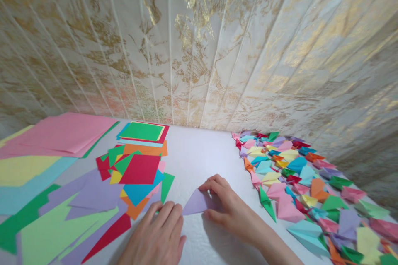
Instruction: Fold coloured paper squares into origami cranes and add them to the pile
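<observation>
Hands: two. Left hand (pixel 158 232) lies palm down, fingers together; whether it grips anything, cannot tell. Right hand (pixel 226 205) holds one lavender piece (pixel 195 204) between thumb and fingers, on the tabletop (pixel 199 153) between both hands. Visible narrow tip points left, slightly toward the person, close to the left hand; long axis roughly left–right. Its right end is hidden by the right hand.

Right side: dozens of folded pieces (pixel 297 165) — overlap prevents an exact count; some cut off at the frame edge. Left side: one small-sheet stack (pixel 141 131), loose scraps, larger sheets (pixel 74 132), partly cut off.
</observation>
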`<state>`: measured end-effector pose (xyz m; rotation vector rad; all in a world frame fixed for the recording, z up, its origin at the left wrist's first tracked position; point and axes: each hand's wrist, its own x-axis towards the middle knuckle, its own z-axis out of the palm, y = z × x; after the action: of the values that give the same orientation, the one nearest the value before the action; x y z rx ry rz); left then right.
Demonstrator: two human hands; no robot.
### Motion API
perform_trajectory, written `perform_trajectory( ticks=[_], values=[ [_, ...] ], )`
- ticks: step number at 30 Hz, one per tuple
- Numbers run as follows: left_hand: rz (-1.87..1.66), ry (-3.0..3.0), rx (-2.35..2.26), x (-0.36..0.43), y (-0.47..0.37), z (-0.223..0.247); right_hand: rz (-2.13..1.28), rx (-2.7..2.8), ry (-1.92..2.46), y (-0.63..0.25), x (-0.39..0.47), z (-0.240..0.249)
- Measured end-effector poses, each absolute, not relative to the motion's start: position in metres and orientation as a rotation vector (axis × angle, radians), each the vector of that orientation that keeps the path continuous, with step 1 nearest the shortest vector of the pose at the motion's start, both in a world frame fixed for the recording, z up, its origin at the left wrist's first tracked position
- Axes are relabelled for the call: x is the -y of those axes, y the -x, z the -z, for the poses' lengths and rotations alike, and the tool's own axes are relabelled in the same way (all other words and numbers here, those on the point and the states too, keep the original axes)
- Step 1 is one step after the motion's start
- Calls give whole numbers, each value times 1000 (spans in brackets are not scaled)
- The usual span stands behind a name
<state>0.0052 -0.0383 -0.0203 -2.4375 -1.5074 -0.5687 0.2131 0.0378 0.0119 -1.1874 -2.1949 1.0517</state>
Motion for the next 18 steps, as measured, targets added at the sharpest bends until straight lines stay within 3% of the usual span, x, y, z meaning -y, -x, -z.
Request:
perform_trajectory(
  ticks=[6,12,18],
  values=[
    [643,2421,1461,37,-4,18,-898,2257,1154,-205,-34,-9],
    [920,2517,1129,24,-3,17,-527,2448,1038,-203,-35,-5],
    [526,2642,1173,21,6,13,-469,2558,954,-209,-43,-8]
  ],
)
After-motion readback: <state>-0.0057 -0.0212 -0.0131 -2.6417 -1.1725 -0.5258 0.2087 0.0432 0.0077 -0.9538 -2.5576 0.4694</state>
